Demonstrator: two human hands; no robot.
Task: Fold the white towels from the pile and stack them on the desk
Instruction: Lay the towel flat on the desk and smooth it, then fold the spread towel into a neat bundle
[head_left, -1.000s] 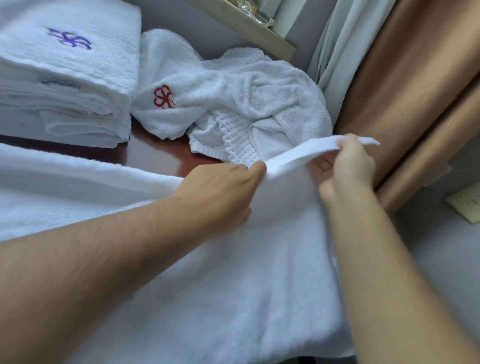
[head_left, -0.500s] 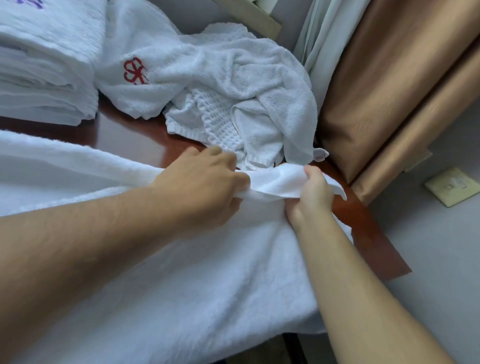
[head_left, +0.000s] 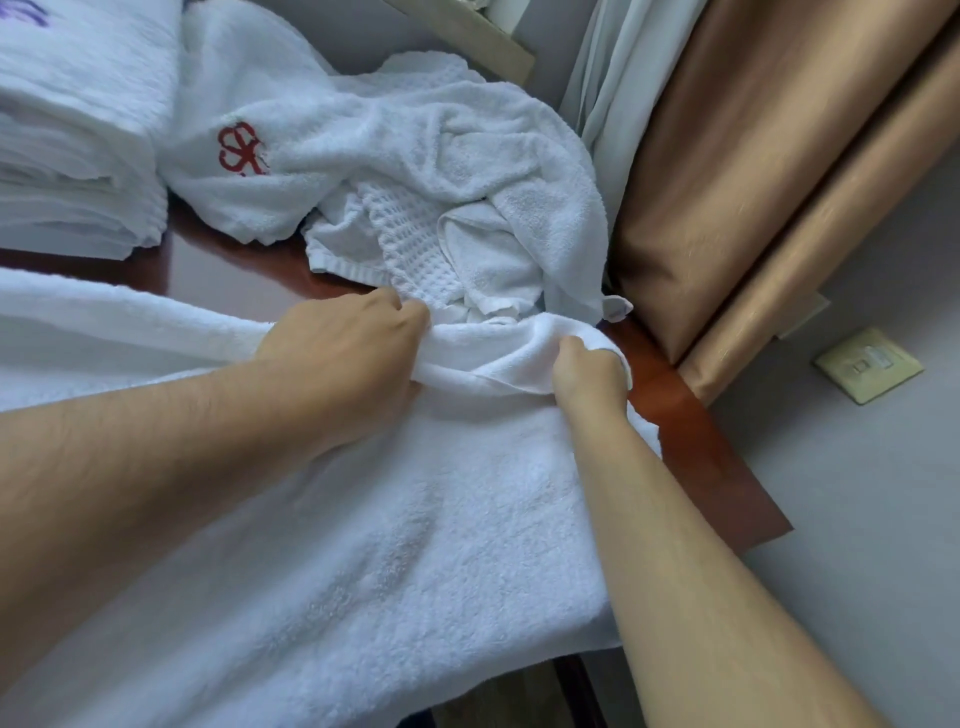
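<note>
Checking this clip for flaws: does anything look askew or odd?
Only the towel being folded: its far edge is bunched between the left hand and right hand, not flat. Nothing looks spilled or damaged.

- Looks like a hotel room or its housekeeping corner.
- White towels with a red stitched emblem lie heaped at 12 o'clock, the kind of marked linen a hotel keeps.
- A neat stack of folded towels sits at 10 o'clock.
- Polished reddish wooden desk.
- Bronze curtain with a sheer one at 1 o'clock.
- Wall socket plate at 3 o'clock.
</note>
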